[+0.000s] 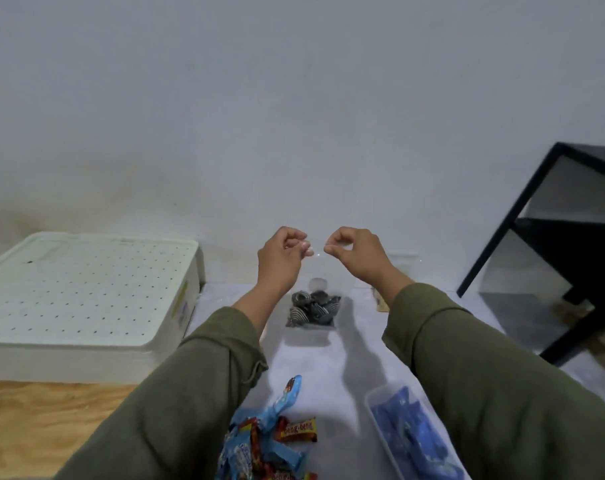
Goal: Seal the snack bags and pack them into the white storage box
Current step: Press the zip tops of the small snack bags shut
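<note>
Above white tabletop [328, 362], clear snack bag [314, 299] hanging from pinching fingers [306, 249].

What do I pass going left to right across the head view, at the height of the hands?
White storage box → left hand → clear snack bag pinched between both hands → right hand → black shelf frame.

One view only: head cam, wide-angle, worn by the person, facing fwd and slightly down toward a plain wall [294, 98]. Both sleeves enter from the bottom edge; left hand [282, 252] and right hand [354, 252] sit near frame centre, close to the lens. White storage box [86, 292] falls at left, black shelf frame [550, 244] at right, edges bowed by lens distortion. No 2nd view, so no overlap.
</note>
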### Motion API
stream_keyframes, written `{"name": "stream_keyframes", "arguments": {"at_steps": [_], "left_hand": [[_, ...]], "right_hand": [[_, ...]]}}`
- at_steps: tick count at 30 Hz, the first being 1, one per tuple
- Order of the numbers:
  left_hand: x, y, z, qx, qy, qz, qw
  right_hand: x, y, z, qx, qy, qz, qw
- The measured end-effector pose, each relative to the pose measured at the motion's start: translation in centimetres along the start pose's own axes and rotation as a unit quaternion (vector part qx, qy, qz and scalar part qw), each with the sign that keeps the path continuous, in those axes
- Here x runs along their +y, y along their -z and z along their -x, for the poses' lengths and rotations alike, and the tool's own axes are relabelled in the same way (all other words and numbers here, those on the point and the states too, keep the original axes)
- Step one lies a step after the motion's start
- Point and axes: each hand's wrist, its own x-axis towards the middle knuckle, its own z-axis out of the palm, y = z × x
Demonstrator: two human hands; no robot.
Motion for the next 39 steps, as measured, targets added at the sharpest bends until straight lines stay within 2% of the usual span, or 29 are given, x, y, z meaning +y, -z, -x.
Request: {"name": "stream_keyframes", "arguments": {"at_steps": [7, 14, 28, 39], "left_hand": [[2.1, -3.4, -2.2, 0.018, 0.023, 0.006, 1.000], [3.1, -5.3, -3.4, 0.013, 0.011, -0.045, 0.999], [3.9, -3.5, -5.0, -0.054, -0.014, -0.121, 0.991], [4.3, -2.6, -4.2, -0.040, -0.039, -0.120, 0.991]], "right_hand": [[0.6, 3.8, -2.6, 0.003, 0.022, 0.020, 1.000], [0.8, 4.2, -4.0, 0.014, 0.039, 0.052, 0.998], [-0.9, 2.5, -3.5, 0.066, 0.007, 0.052, 0.996], [-1.6, 2.4, -2.2, 0.095, 0.002, 0.040, 0.995]]}}
